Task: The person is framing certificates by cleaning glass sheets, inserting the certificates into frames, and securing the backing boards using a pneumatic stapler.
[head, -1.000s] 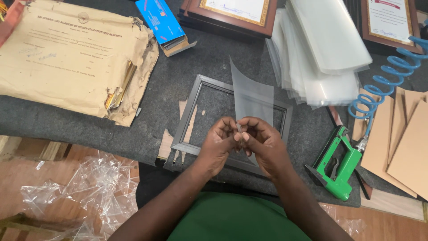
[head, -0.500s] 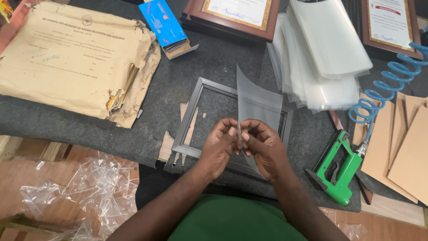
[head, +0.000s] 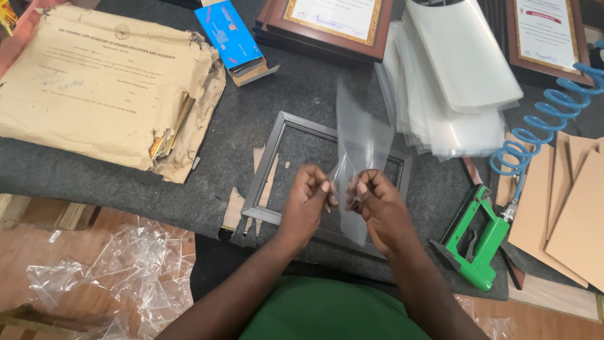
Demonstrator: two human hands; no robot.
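Head view looks straight down on two hands meeting above a grey frame (head: 327, 182). The left hand (head: 306, 204) and the right hand (head: 377, 204) each pinch the lower part of a clear plastic sheet (head: 358, 135), fingers (head: 326, 187) closed on its edge. The sheet is thin, see-through and glossy, standing nearly upright between the hands and rising over the frame's opening; the dark surface shows through it, and whether it is one layer or two being parted I cannot tell. The frame is an empty rectangle lying flat right under the hands.

Everything rests on a desk (head: 251, 113) covered in dark grey felt-like cloth, its wooden edge showing at the near side. Crumpled clear wrapping (head: 119, 277) lies at the lower left, below the desk edge.

Counted: one torn brown paper envelope (head: 100, 88) at the far left, one blue box (head: 229, 34) beside it, one stack of clear sheets (head: 453, 82) at the far right of the frame, two framed certificates (head: 327, 22) in full sight along the far edge, one green staple gun (head: 475, 242) on a blue coiled hose (head: 535, 132), and several brown backing boards (head: 566, 208) fanned at the right.
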